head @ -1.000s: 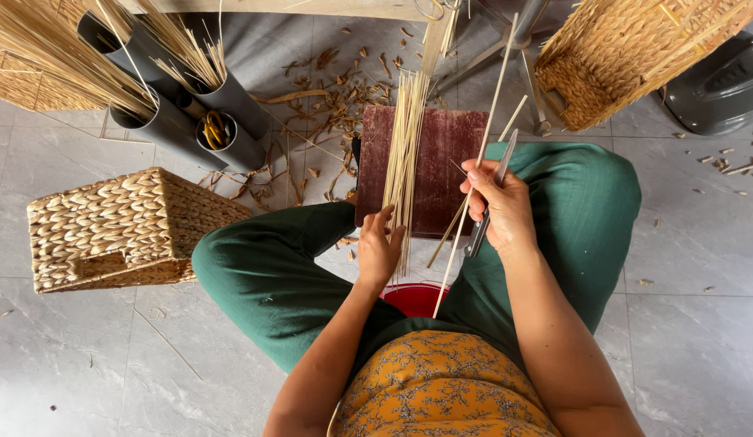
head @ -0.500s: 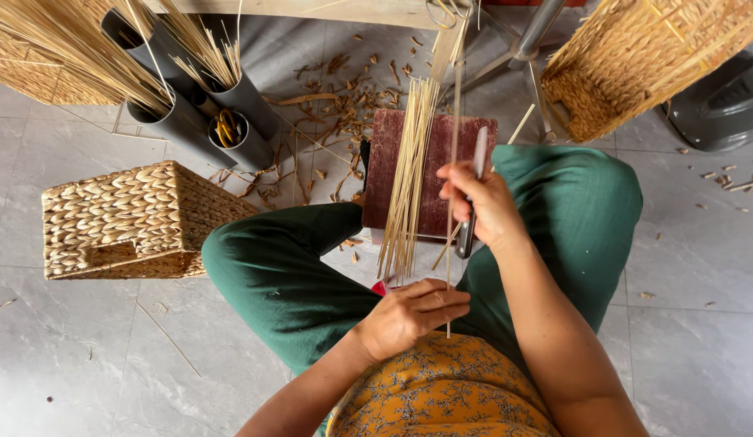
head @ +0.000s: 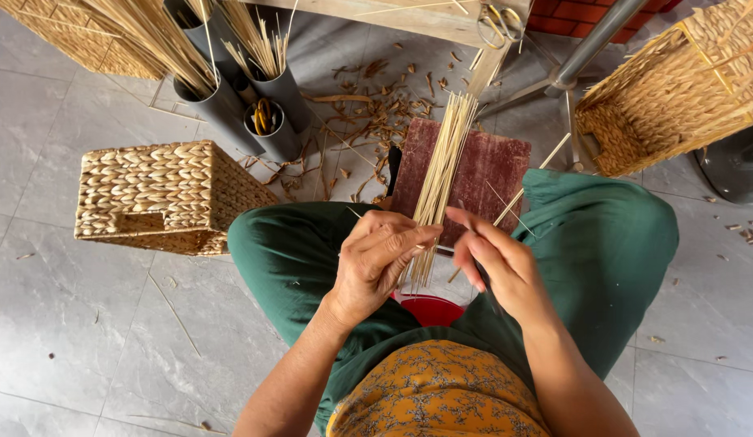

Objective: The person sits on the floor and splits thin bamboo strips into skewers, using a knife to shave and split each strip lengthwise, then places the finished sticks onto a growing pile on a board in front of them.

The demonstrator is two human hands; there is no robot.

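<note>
Left hand [head: 385, 255] pinched on the lower end of a stick bundle [head: 441, 174], held upright over the lap in front of a red board [head: 482, 174]. Right hand [head: 498, 263] just beside it, fingers loosely curled around a dark tool, can't tell what. Up left of the hands: grey tubes [head: 231, 105] stuffed with straw-coloured sticks. Further left, a woven basket [head: 158, 198] lying upside down on the floor. Far right, another basket [head: 676, 89], tipped, contents hidden.
</note>
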